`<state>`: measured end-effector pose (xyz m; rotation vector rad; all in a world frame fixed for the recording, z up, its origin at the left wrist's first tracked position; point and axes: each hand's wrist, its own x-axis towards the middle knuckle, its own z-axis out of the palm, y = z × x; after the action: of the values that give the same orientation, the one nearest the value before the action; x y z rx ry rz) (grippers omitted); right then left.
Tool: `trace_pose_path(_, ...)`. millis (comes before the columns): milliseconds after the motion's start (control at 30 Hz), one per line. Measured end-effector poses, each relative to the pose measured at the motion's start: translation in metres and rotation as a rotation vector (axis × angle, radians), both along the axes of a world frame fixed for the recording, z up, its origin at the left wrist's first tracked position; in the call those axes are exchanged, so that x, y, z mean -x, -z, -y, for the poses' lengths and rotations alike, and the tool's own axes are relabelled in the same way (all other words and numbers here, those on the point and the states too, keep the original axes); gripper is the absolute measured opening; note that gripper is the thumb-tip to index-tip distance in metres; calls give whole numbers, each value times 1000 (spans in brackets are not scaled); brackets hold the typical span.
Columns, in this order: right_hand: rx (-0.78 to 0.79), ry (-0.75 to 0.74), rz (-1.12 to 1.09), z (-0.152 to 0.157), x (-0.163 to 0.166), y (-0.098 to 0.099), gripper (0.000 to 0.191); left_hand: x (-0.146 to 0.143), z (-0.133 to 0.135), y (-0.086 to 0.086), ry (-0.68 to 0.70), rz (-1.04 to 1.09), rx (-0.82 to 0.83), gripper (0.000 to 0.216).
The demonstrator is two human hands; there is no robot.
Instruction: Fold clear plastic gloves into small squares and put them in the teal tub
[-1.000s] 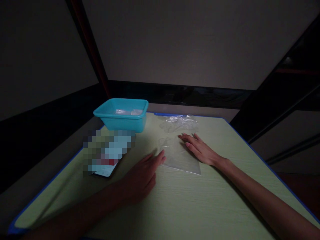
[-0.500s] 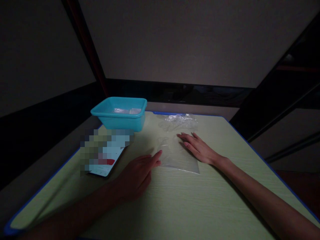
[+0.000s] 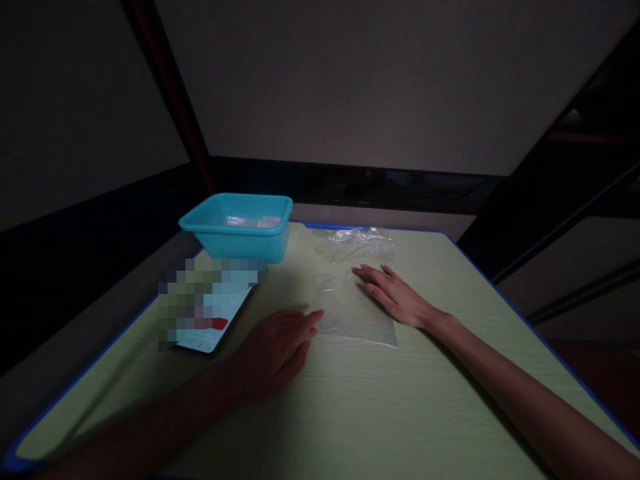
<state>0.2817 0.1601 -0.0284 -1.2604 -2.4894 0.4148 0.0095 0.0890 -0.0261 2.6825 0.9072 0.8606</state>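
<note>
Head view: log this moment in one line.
left hand: at left edge of flat clear bag; right hand: over its right side; crumpled clear plastic: beyond the bag; turquoise basin: far left on table

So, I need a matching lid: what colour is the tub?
The tub is turquoise blue, shown in the head view.

Tbl [image 3: 400, 400] w/ tub [image 3: 245, 244], phone [image 3: 226, 311], clr plastic [image 3: 357, 321]

Dim light. Grey wall [image 3: 350, 87] behind, black band [image 3: 270, 179] low across it; dark red strip [image 3: 173, 87] at left. Pale table [image 3: 375, 407], blue edging [image 3: 323, 226].
</note>
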Motion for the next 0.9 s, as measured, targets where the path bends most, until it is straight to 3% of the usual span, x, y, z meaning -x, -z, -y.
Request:
trace_pose_path(167,-26,-34,31,14,2,-9,50,1,0,1,-1,-82,-30,40)
trace_pose_path(333,47,-291,165,66,9,-18,60,-3,-1,1,156,-271,61,61)
trace_pose_path(467,116,-353,210,93,12,-14,73,-6,-3,2,217,-363,146,70)
trace_pose_path(900,154,-315,232,95,14,-17,74,-4,-4,-1,228,-469,173,65)
